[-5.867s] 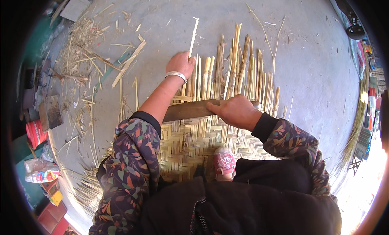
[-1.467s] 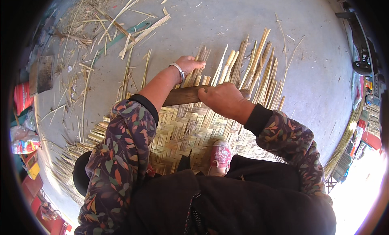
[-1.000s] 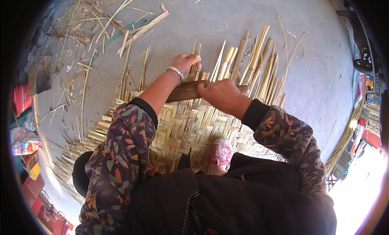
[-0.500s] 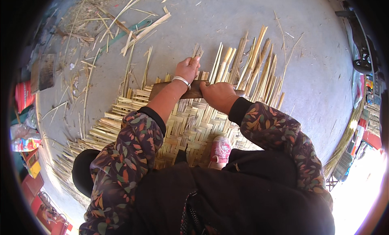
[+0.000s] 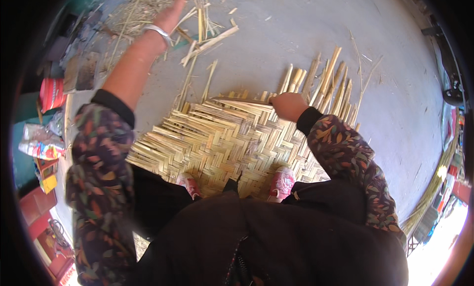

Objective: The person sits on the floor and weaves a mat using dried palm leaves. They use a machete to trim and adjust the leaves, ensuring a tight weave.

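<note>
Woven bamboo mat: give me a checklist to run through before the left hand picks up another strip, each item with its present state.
1. Left hand free to grasp: ok, open and stretched out over the loose bamboo strips on the concrete floor.
2. Strip already gripped: not ok, nothing shows in the fingers.
3. Woven bamboo mat held down: ok, both pink shoes stand on its near edge.
4. Right hand on the working edge: ok, it rests where the weave ends.
5. Upright free strip ends clear for weaving: ok, they fan out past the right hand.
6. What the right hand grips: cannot tell.
</note>
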A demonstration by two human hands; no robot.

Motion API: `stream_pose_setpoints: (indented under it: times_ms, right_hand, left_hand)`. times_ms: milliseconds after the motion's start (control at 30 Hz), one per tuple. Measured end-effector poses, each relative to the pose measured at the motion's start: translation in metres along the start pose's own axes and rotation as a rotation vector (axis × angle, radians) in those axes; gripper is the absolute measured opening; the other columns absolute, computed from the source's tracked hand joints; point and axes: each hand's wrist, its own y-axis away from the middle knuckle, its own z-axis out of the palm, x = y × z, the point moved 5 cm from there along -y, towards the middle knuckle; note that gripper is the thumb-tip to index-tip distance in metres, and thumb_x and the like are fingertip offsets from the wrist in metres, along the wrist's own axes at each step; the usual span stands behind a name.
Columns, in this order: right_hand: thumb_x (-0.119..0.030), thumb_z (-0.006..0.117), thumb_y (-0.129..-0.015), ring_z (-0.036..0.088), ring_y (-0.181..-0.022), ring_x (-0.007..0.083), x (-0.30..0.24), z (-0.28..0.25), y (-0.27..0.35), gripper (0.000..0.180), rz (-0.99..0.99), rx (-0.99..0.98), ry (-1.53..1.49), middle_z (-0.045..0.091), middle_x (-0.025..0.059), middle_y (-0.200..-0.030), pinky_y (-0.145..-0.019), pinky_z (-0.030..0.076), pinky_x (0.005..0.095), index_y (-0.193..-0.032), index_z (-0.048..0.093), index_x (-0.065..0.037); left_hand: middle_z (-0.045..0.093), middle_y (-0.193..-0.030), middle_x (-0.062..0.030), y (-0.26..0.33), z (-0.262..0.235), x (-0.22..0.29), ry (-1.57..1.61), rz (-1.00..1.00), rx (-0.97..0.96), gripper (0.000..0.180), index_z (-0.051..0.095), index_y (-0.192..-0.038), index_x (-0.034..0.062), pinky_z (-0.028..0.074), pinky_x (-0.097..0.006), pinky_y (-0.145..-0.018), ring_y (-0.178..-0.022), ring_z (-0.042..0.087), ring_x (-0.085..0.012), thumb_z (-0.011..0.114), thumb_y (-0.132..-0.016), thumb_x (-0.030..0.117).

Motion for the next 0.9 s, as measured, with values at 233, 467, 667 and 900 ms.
stream_pose_setpoints:
  times_ms: [233,467,667,900]
  right_hand:
    - [-0.017,0.059,-0.075,0.066,-0.085,0.0375,0.014,-0.049,-0.033,0.025,-0.153,-0.193,-0.124,0.067,0.0197,-0.086,-0.076,0.053,0.0458,-0.092,0.067,-0.001]
    - [-0.017,0.061,-0.077,0.061,-0.054,0.0219,-0.004,-0.073,-0.056,0.024,-0.069,-0.445,-0.262,0.062,0.0125,-0.072,-0.049,0.053,0.0339,-0.092,0.061,0.002]
    - [-0.017,0.064,-0.078,0.064,-0.064,0.0205,-0.002,-0.099,-0.058,0.029,0.013,-0.573,-0.219,0.063,0.0117,-0.079,-0.054,0.056,0.0318,-0.100,0.061,0.001]
    - [-0.015,0.064,-0.080,0.066,-0.072,0.0210,-0.007,-0.115,-0.065,0.031,0.045,-0.677,-0.093,0.065,0.0129,-0.091,-0.057,0.057,0.0310,-0.106,0.061,0.001]
  left_hand:
    - [0.037,-0.149,-0.0159,0.174,-0.053,0.040,0.485,-0.134,-0.046,0.075,0.035,-0.145,-0.0002,0.021,-0.046,-0.113,-0.138,0.033,-0.0263,0.037,-0.097,0.057]
    - [0.050,-0.138,-0.0125,0.165,-0.050,0.028,0.613,-0.136,-0.054,0.061,0.046,-0.136,0.0013,0.031,-0.041,-0.107,-0.128,0.044,-0.0230,0.039,-0.099,0.049]
    - [0.053,-0.134,-0.0104,0.156,-0.047,0.020,0.668,-0.118,-0.093,0.051,0.050,-0.131,0.0043,0.034,-0.039,-0.104,-0.127,0.045,-0.0218,0.042,-0.099,0.044]
    - [0.055,-0.132,-0.0088,0.146,-0.049,0.014,0.686,-0.057,-0.112,0.047,0.051,-0.130,0.0046,0.035,-0.038,-0.103,-0.127,0.047,-0.0210,0.043,-0.100,0.039]
